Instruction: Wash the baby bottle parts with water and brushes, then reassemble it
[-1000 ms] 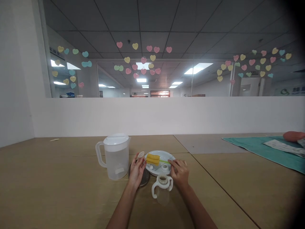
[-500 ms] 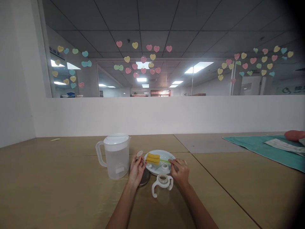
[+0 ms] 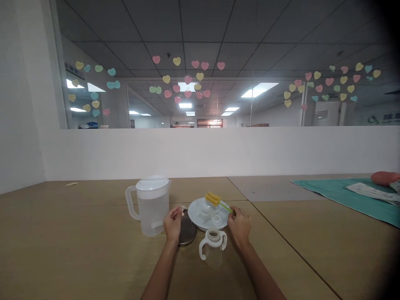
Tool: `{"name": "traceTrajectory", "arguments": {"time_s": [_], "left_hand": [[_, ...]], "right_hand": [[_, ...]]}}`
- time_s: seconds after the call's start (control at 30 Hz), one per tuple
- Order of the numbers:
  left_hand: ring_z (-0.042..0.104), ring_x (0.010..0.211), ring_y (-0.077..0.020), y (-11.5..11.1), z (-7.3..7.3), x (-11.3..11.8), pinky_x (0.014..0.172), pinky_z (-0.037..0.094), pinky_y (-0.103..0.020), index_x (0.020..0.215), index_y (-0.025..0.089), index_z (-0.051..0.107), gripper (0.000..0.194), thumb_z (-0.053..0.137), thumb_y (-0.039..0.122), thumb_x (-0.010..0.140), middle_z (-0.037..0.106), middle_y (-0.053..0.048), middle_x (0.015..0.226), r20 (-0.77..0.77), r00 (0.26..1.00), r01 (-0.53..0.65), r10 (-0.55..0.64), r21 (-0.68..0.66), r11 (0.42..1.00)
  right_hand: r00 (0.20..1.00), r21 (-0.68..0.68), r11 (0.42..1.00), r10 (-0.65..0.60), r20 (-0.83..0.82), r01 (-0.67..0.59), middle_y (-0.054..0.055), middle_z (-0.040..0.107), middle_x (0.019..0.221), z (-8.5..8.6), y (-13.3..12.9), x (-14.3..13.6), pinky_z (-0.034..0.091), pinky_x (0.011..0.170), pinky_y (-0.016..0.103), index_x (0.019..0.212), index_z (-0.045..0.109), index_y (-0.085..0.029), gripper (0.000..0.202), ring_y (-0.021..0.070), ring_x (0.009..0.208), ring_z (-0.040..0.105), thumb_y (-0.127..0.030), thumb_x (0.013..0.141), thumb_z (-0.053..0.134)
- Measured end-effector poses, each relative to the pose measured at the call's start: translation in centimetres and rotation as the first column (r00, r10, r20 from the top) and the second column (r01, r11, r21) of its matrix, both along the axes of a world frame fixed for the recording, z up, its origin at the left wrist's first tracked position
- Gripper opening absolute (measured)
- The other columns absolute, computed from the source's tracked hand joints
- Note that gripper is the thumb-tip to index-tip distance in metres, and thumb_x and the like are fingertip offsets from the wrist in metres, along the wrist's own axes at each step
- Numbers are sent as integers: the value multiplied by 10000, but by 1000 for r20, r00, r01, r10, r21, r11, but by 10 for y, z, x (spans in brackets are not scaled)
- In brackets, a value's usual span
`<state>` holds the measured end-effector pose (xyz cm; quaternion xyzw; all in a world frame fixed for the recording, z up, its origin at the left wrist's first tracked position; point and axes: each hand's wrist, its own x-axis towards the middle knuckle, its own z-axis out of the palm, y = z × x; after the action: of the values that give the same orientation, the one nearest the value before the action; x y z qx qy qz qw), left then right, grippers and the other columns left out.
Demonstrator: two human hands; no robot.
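Note:
My right hand (image 3: 240, 227) is closed on the thin green handle of a bottle brush (image 3: 213, 199). Its yellow sponge head hangs over the far side of a white bowl (image 3: 192, 208). Closed at the fingertips, my left hand (image 3: 173, 225) pinches a small translucent round piece (image 3: 183, 208), largely hidden by the fingers. Inside the bowl lie a white ring (image 3: 216, 219) and clear pieces I cannot make out. A clear bottle with a white two-handled collar (image 3: 213, 246) stands upright and uncapped between my forearms.
Left of my left hand stands a lidded translucent pitcher (image 3: 153, 208). A dark round metal lid or dish (image 3: 188, 235) lies beside the bowl. Far right, a teal cloth (image 3: 334, 191) bears a patterned cloth and a red object (image 3: 384, 178). A low wall (image 3: 200, 152) rises behind the table.
The brush has moved right and away from my left hand, its head rising over the bowl's far rim. My left hand has drawn slightly left and turned, and the round piece has dropped lower.

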<state>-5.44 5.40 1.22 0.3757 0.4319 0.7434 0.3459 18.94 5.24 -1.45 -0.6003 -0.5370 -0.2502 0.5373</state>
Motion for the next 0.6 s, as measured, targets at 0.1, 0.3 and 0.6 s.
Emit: {"name": "traceTrajectory", "arguments": {"time_s": [0.1,0.3,0.6], "left_hand": [[663,707,-190,-3,-1,-5,672,501,-267,750,172,691,124,715,195,630,708,-49,716,-232,964,-130,128,7,992],[641,708,-201,-2,-8,-8,769,468,-313,867,220,675,305,650,52,614,692,-25,705,-418,891,-199,179,-4,980],[535,1004,-256,-17,2,11,996,319,-383,744,250,693,157,678,128,646,668,-49,850,-435,900,60,7,141,988]], "right_hand": [[999,-13,1000,12,42,-12,52,679,732,-1,-2,0,252,660,307,786,690,-185,277,182,659,546,-84,696,448],[996,43,999,-4,87,0,48,688,700,3,-7,-1,241,721,341,727,705,-202,269,183,653,531,-62,663,485],[986,55,989,134,100,-140,19,693,705,9,-11,-4,245,738,332,693,707,-223,249,167,679,555,-81,666,504]]}}
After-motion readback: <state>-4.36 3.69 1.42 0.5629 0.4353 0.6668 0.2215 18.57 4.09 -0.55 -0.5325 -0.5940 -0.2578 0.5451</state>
